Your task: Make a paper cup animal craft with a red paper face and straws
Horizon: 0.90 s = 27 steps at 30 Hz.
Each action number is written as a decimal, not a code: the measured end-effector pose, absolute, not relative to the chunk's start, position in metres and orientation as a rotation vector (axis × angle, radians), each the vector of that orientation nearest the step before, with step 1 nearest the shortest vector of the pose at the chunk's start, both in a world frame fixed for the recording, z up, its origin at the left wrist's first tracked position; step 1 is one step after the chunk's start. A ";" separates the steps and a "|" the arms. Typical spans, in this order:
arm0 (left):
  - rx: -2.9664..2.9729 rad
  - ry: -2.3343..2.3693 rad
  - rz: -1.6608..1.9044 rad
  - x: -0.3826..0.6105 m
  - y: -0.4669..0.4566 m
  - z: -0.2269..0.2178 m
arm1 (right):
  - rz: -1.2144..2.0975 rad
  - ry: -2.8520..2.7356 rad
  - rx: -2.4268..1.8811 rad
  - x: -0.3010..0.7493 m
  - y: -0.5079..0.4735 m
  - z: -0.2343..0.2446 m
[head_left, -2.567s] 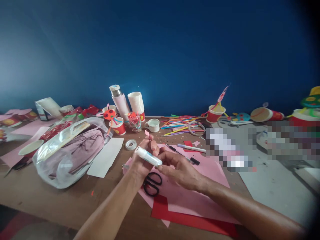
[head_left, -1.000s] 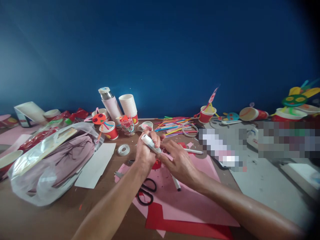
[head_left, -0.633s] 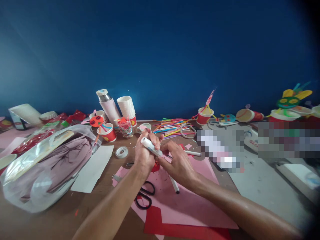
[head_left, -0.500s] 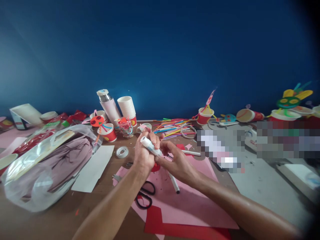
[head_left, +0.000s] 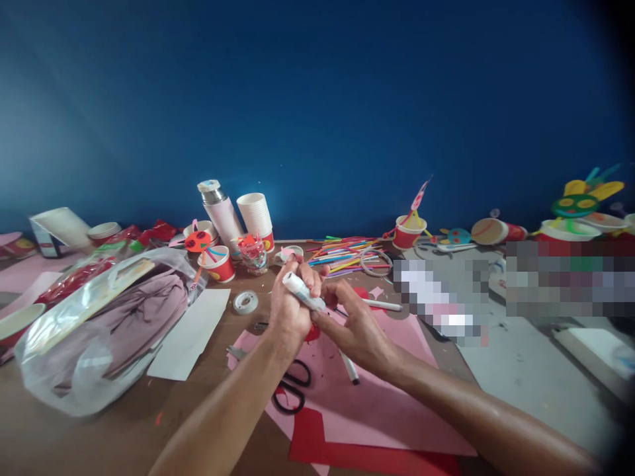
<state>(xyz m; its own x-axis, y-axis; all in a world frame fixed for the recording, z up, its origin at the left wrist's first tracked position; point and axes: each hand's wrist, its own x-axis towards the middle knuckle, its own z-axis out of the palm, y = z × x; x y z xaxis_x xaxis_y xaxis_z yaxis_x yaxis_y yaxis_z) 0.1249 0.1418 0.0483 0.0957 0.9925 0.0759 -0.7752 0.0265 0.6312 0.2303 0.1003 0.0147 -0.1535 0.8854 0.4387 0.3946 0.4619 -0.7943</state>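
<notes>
My left hand (head_left: 292,307) is closed around a white glue stick (head_left: 300,289) with a pale blue label, held at a slant above the table. My right hand (head_left: 354,324) curls its thumb and forefinger around the lower end of the stick; the exact contact is partly hidden. Under the hands lies pink paper (head_left: 381,396), with a red paper piece (head_left: 311,332) showing between the wrists. Black-handled scissors (head_left: 292,390) rest by my left forearm. A white marker (head_left: 350,367) with a dark tip lies below my right hand.
Red paper (head_left: 317,443) lies at the front. Left are a tape roll (head_left: 245,303), white card (head_left: 191,334) and a clear plastic bag (head_left: 64,390). Behind stand a flask (head_left: 223,218), stacked cups (head_left: 254,215) and pipe cleaners (head_left: 342,254). Cup figures line the blue wall (head_left: 317,119).
The view has shifted slightly, so the scene sits a little further right. Both hands keep nearly the same pose around the glue stick.
</notes>
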 end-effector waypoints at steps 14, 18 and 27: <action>0.567 0.486 1.450 0.127 0.145 0.043 | 0.579 -1.742 -1.164 0.230 0.103 0.015; 0.489 0.487 1.425 0.124 0.150 0.043 | 0.791 -1.730 -1.113 0.231 0.105 0.015; 0.540 0.441 1.473 0.125 0.149 0.037 | 0.613 -1.766 -1.153 0.229 0.105 0.010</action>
<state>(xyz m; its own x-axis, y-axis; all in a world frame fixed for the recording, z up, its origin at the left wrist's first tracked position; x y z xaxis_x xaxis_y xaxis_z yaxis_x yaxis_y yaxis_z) 0.1254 0.1494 0.0367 0.0575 0.9972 0.0469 -0.8073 0.0188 0.5899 0.2287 0.1050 0.0100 -0.1485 0.8955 0.4195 0.4430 0.4395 -0.7814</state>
